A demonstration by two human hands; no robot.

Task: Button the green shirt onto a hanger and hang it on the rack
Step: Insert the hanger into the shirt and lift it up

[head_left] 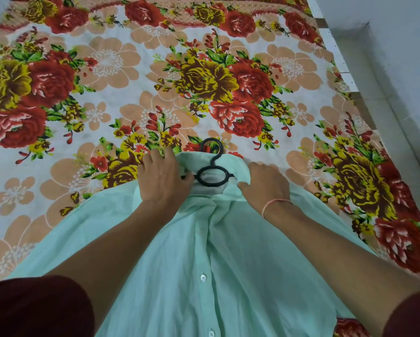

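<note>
1. Here we begin with the bed sheet (136, 76), the largest thing in view: a flowered cloth spread flat, on which all the work lies. It gives a soft support, so anything pressed on it will sink a little.

2. The green shirt (240, 251) lies front up on the sheet, its collar far from us and its body running down toward us. We judge it light, thin and very soft; it looks a little see-through near the collar. It will fold and slide easily, so it is better to take it at the collar or along the button strip, where the cloth is doubled.

3. Our left hand (164, 177) is closed on the left side of the collar, with the fingers curled over the cloth. Our right hand (265, 182) pinches the right side of the collar in the same way. A thin thread band goes around the right wrist.

4. The hanger (212, 176) is black and looks like stiff plastic. Its arms are hidden inside the shirt; only the hook and the ring under it show at the collar opening. For lifting, we think the hook is the sure place to hold.

5. The buttons (203, 277) are small and white. Two show on the front strip; near the collar we cannot tell whether any is fastened.
</note>
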